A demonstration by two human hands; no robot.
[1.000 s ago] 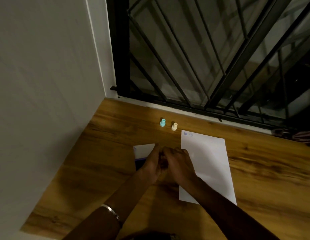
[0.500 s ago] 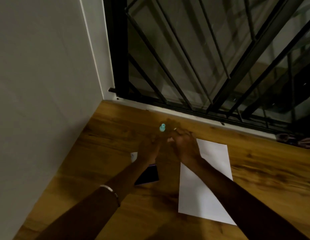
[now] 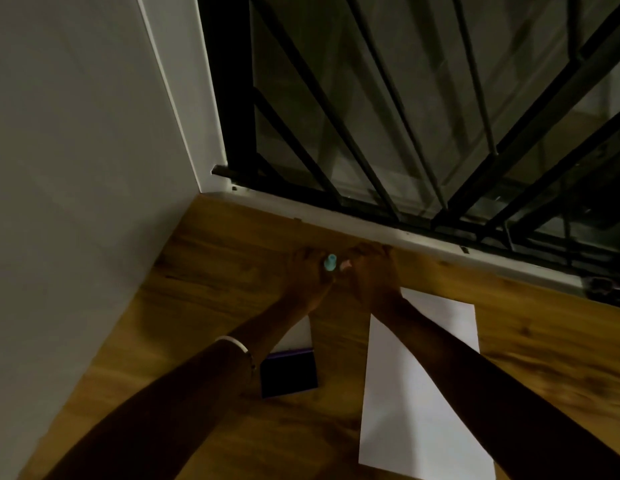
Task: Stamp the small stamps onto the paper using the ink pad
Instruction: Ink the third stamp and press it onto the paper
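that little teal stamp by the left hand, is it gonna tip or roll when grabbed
The teal stamp looks small, so it is probably very light and easy to knock over. Its rounded, knob-like body suggests it may roll if tipped on the wooden table. The left hand is right at it; whether the fingers already grip it is hard to tell in the dim light.

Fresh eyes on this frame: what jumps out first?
Both hands meet at the far edge of the wooden floor, near the window grille: the left hand is at a small teal stamp, the right hand beside it. Nearer, a white paper lies on the right and a dark ink pad on the left, between the forearms.
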